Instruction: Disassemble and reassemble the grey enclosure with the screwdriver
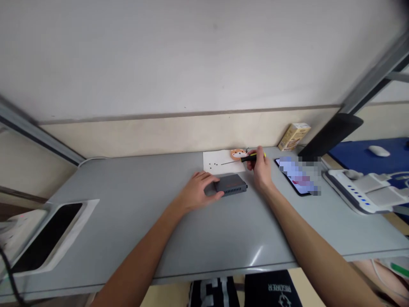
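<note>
My left hand (202, 191) grips the left end of a small dark grey box with vent slots (232, 184), which lies flat on the grey table (134, 196). Fingers rest along its far side and the thumb along the near side. In my right hand (260, 168) is a screwdriver (248, 158) with a black and yellow handle, its thin shaft pointing left. The tip is over a white sheet of paper (223, 157), close to several tiny dark screws (213, 164). Whether the tip touches one of them, I cannot tell.
An orange animal-face item (238, 154) sits on the paper's right side. Right of my hand lie a phone (295, 175), a small carton (293, 136) and a white charging station (361, 192). A black-screened device (51, 234) lies at the left. The wall (159, 132) borders the table's back.
</note>
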The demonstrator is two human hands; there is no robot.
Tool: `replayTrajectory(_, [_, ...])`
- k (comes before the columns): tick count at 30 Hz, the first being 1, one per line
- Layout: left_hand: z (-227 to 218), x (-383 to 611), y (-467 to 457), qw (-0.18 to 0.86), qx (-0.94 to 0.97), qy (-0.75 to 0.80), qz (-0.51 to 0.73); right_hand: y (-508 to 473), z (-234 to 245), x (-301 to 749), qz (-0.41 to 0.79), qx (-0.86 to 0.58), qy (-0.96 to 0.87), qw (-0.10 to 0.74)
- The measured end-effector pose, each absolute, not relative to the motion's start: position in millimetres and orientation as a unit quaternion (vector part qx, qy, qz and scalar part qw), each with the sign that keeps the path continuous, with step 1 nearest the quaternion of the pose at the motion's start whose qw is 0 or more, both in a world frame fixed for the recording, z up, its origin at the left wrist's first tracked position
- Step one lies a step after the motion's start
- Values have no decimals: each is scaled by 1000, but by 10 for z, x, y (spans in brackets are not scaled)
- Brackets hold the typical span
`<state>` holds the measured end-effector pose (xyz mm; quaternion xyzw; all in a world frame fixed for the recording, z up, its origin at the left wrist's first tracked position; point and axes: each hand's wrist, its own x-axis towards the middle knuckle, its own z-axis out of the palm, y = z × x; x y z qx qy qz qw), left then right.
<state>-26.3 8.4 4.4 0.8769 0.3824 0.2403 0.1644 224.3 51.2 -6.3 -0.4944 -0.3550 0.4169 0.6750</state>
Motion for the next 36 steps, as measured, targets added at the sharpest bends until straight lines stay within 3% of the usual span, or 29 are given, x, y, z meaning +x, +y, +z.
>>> replayTrajectory(10, [-34,-290,155,197,858,385,278,497,-230,2174,391,-520,-469,597])
replayTrajectory(15, [-27,-246,127,231,830,415,293,501,-233,2179,397,-519,-456,604])
replayTrajectory(22, [-52,-205,122,296,773,469,309,504,-112,2261,502,-455,-322,661])
replayTrajectory(29, [-66,-193,118,310,759,470,328,399,24,2187,577,-410,-342,618])
replayTrajectory(36, [-15,-284,103,195,806,410,379,383,-35,2128,584,-427,-361,589])
